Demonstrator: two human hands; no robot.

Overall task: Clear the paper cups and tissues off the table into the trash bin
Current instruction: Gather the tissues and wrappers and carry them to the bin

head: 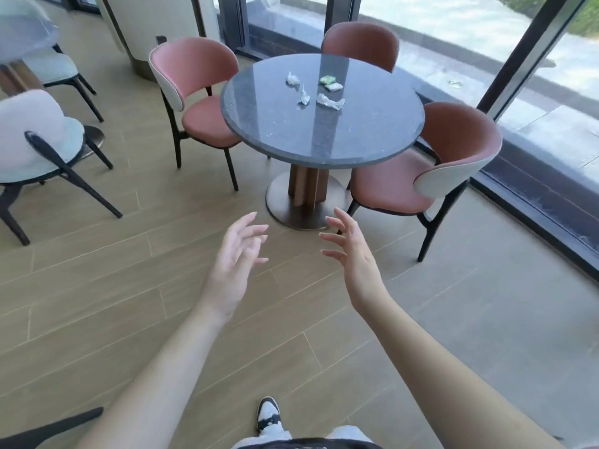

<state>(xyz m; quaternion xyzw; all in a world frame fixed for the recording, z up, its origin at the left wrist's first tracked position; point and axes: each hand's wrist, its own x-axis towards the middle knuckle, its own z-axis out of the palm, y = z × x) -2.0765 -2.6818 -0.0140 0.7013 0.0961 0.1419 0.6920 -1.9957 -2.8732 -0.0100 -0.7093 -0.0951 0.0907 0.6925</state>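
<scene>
Round dark stone surface (324,134) stood ahead w/ three pink chairs (201,102) around it; person was well short of it, on wood-plank floor (97,286).

Step in hand, as judged: approach phase, nothing picked up yet. Left hand (233,270) and right hand (353,257) were both raised in front of the body, fingers spread and relaxed, holding nothing, well apart from the surface.

Task items lay near the surface's centre: three crumpled white tissues (330,101), (304,98), (292,78), plus two small green-and-white packets (327,80), (334,86), type unclear. No paper cups seen. Trash bin not in view.

Next move, as judged: step up to the near edge, reach across, gather tissues by pinching; bin must then be located.

Labels/writing: none legible; packet print too small to read.
</scene>
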